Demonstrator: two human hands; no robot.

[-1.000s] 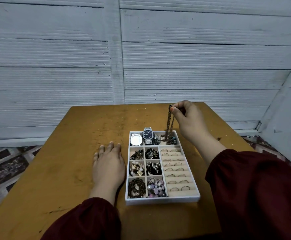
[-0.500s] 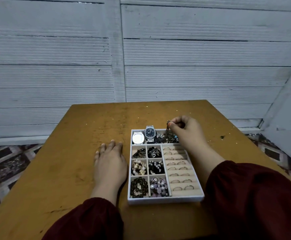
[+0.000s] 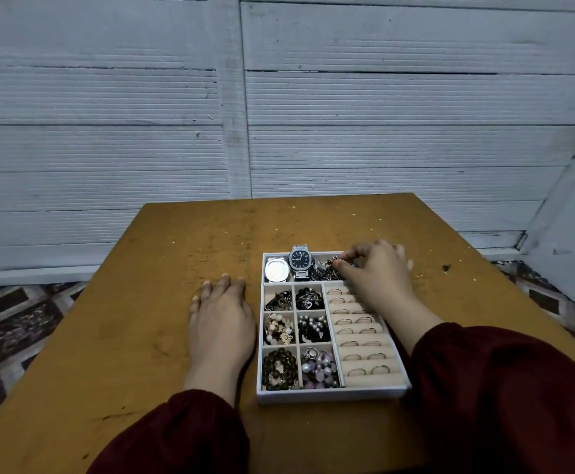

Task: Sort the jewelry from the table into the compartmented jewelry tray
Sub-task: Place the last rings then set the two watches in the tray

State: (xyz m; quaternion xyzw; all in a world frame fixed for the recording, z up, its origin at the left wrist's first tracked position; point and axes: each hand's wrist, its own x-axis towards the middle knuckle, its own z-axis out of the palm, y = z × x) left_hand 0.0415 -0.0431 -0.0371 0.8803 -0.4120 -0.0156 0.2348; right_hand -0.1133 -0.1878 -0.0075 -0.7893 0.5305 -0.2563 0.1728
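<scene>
- The right hand [image 3: 375, 273] is curled over the far-right compartment of the jewelry tray [image 3: 330, 395]. Its thumb and forefinger are pinched on the top end of a dark chain [image 3: 327, 272].
- Most of the chain lies heaped inside that compartment, so it is nearly home. Only the pinched end is raised.
- The left hand [image 3: 222, 323] lies flat and open on the bench [image 3: 176, 268], holding nothing. It sits just beside the tray's left wall, and I cannot tell whether it touches the wall.
- To finish well, I would lower the pinched end onto the heap and part the fingers only once the links are slack. Then the hand should lift straight up so no link snags a nail.
- The two watches [image 3: 289, 266] stand in the same far row, right next to the heap. A sideways drag could tangle the chain with their bands.
- The ring rolls [image 3: 357, 331] lie directly under the right wrist. It should stay high on the way out, or a ring may be knocked loose.
- Pressing the left palm against the tray wall would probably stop the tray from sliding.
- No loose jewelry shows on the bench, so this looks like one of the last pieces.
</scene>
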